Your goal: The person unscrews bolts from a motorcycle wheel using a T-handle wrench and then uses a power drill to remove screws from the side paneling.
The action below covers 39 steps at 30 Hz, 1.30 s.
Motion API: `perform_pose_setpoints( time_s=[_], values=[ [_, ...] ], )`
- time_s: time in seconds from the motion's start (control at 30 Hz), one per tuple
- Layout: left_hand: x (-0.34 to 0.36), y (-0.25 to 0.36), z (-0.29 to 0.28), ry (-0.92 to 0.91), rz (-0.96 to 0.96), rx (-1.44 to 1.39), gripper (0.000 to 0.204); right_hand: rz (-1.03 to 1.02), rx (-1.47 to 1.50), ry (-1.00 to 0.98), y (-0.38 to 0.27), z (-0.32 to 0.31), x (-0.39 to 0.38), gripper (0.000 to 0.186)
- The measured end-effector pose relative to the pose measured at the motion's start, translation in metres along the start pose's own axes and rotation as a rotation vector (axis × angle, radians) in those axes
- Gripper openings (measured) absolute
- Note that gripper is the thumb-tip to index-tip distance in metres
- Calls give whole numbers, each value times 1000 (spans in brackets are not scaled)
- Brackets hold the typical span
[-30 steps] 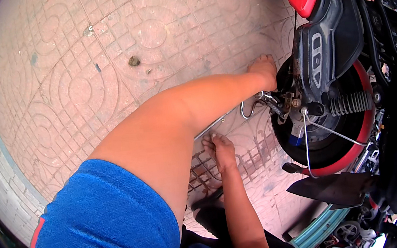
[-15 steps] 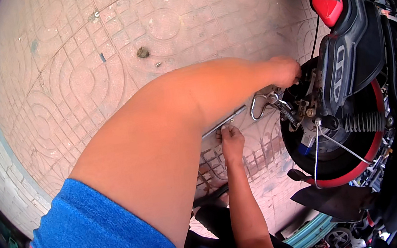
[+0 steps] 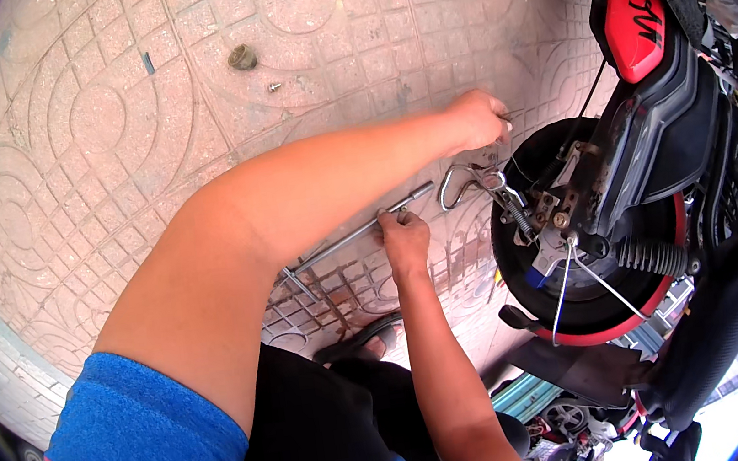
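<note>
My left hand [image 3: 477, 120] is closed in a pinch beside the motorbike's wheel [image 3: 522, 276]. A thin dark strand runs down from near its fingertips, but I cannot make out what they hold. Further toward me, my right hand [image 3: 407, 242] pinches a small metal piece that looks like a nut [image 3: 402, 210]. Right by those fingers, a T-handle socket wrench [image 3: 343, 241] lies on the paving, its crossbar end nearer my left arm. Between my hands and the wheel is a bent chrome wire part [image 3: 447, 191]. A coil spring [image 3: 517, 217] sits beside the hub.
The motorbike's red and black body [image 3: 639, 31] fills the right side, with a shock absorber [image 3: 653, 256] above the wheel. On the tiles lie a brownish round cap [image 3: 243, 57], a small bolt [image 3: 275, 86] and a dark strip [image 3: 148, 63]. A sandaled foot [image 3: 374, 345] is close by.
My left hand has drawn back left from the wheel's hub. My right hand keeps its pinch beside the wrench. The whole view has shifted, showing more of the wrench.
</note>
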<state>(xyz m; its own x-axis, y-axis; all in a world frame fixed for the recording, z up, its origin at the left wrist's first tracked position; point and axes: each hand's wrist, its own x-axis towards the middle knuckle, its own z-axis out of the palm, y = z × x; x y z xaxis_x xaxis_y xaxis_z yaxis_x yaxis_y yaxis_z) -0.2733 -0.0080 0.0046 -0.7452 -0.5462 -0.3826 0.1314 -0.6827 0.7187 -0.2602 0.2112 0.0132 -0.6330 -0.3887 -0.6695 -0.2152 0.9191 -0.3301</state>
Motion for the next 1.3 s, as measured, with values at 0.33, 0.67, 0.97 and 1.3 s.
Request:
perform_pose_setpoints(
  time_s=[0.33,0.67,0.97,1.3],
  values=[
    [-12,27,10,-123,263,706,30,-212,-209,7,-14,14,1,35],
    [-39,20,3,-168,625,847,55,-199,-339,-66,-31,6,0,35],
    [-131,93,32,-126,635,1166,50,-413,-504,-98,22,2,-22,41],
    [-222,213,188,89,1034,1027,14,-576,-1055,-897,239,-214,-43,38]
  ],
)
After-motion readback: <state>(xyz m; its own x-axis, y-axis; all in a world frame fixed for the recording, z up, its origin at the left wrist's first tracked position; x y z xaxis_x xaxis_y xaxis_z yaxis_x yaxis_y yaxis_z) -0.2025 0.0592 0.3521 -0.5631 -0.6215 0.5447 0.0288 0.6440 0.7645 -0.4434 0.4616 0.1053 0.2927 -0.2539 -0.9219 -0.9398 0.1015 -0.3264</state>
